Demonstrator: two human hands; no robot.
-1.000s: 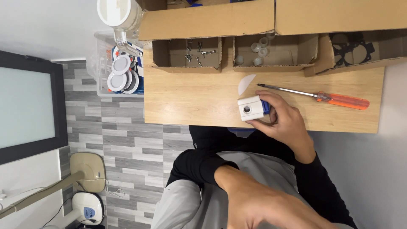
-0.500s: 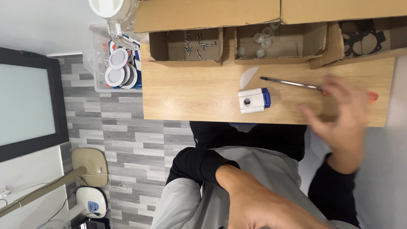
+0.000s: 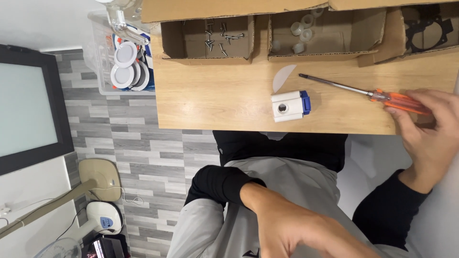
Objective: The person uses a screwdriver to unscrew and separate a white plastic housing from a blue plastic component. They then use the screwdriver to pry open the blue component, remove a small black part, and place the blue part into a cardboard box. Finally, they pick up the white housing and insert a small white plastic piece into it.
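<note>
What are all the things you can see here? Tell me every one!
Table: one, light wood, across the top.
Screwdriver: one, orange handle with a metal shaft, right side of the table.
Small box-shaped part: one, white with a blue end, near the table's front edge.
White curved piece: one, flat on the table just behind that part.
Cardboard boxes: three open, brown, along the back; one holds screws, one clear plastic caps, one black frames.
Clear bin: one, left of the table, holding round white lamps.
Dark-framed panel: one, far left.
Floor fan: one, cream, bottom left.
Right hand: fingers on the screwdriver's handle.
Left hand: resting over the lap, empty.
</note>
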